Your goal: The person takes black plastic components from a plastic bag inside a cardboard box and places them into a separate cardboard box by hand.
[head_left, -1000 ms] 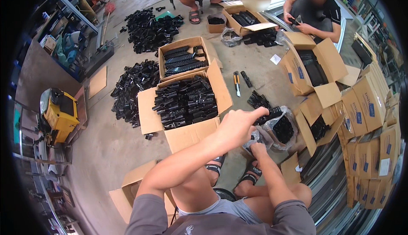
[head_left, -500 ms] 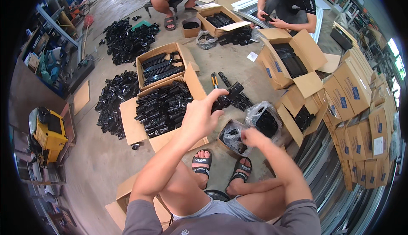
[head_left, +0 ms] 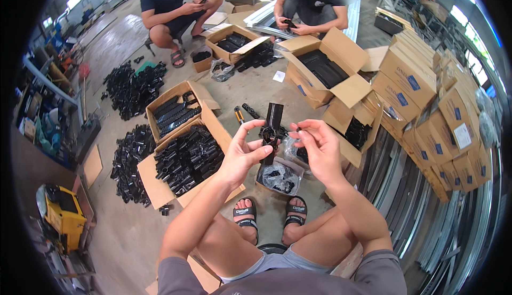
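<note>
My left hand (head_left: pixel 240 159) grips a black tubular connector (head_left: pixel 274 116) between thumb and fingers, the tube standing roughly upright in front of me. Close by on its right, my right hand (head_left: pixel 321 148) has thumb and forefinger pinched on a small dark piece, too small to name. Below the hands, a small carton (head_left: pixel 265 184) holds a clear plastic bag (head_left: pixel 281 176) with black bits. Another clear bag is partly hidden behind my right hand. An orange-and-black handled tool (head_left: pixel 239 115) lies on the floor beyond my left hand, beside more black pieces.
Left of my hands, open cartons (head_left: pixel 151 182) hold black connectors, with loose heaps (head_left: pixel 133 162) farther left. Two people (head_left: pixel 176 12) sit opposite holding phones. Stacked cartons (head_left: pixel 405 90) and long metal profiles (head_left: pixel 384 209) line the right. A yellow machine (head_left: pixel 61 217) stands left.
My right hand has risen from the small carton to beside the connector, now pinching a small piece. My left hand has turned the connector upright. The view has shifted.
</note>
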Demonstrator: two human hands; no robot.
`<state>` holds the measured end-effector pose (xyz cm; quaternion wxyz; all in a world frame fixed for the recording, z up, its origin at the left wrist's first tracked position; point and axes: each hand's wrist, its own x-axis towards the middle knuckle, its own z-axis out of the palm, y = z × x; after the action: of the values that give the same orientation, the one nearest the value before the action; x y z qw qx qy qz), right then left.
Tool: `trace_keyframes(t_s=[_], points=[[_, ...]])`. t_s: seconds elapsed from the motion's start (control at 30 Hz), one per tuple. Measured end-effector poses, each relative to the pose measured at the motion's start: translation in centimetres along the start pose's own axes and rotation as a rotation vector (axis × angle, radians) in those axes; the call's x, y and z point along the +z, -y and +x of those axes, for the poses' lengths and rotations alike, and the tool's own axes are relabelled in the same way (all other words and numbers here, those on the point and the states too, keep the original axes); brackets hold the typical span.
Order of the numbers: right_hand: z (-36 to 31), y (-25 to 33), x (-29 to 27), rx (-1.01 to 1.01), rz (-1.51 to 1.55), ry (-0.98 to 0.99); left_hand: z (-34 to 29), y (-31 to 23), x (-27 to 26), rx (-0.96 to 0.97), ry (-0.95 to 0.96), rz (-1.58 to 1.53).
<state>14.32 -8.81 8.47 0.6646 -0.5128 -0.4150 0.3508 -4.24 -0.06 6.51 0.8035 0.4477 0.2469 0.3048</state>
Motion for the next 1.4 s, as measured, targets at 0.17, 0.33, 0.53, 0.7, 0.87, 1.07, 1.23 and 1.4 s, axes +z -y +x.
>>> trace_keyframes(t_s=[0.17, 0.33, 0.53, 0.7, 0.87, 1.07, 1.23, 1.4], points=[[0.4, -1.1, 0.2, -0.165, -0.201, -0.032, -0.6, 0.1, 1.7, 0.01, 0.059, -0.076], [0.2, -1.4, 0.9, -0.168, -0.116, -0.117, -0.7, 0.0, 2.3, 0.037, 0.052, -0.091], [0.0, -1.7, 0.9, -0.201, -0.204, -0.128, -0.7, 0.4, 1.8, 0.058, 0.047, -0.017], [-0.2, -1.3, 0.9, -0.177, -0.185, -0.146, -0.6, 0.3, 1.7, 0.073, 0.065, 0.051], [-0.2, -1.0, 0.8, -0.183, -0.23, -0.18, -0.5, 0.6, 1.8, 0.07, 0.064, 0.05], [-0.6, -0.8, 0.8, -0.221, -0.252, -0.168, -0.5, 0.9, 2.2, 0.104, 0.036, 0.076], [-0.6, -0.4, 0.6, -0.167, -0.274, -0.169, -0.4, 0.8, 2.4, 0.096, 0.023, 0.087], [-0.7, -0.5, 0.6, -0.168, -0.269, -0.157, -0.2, 1.1, 2.3, 0.086, 0.016, 0.085]])
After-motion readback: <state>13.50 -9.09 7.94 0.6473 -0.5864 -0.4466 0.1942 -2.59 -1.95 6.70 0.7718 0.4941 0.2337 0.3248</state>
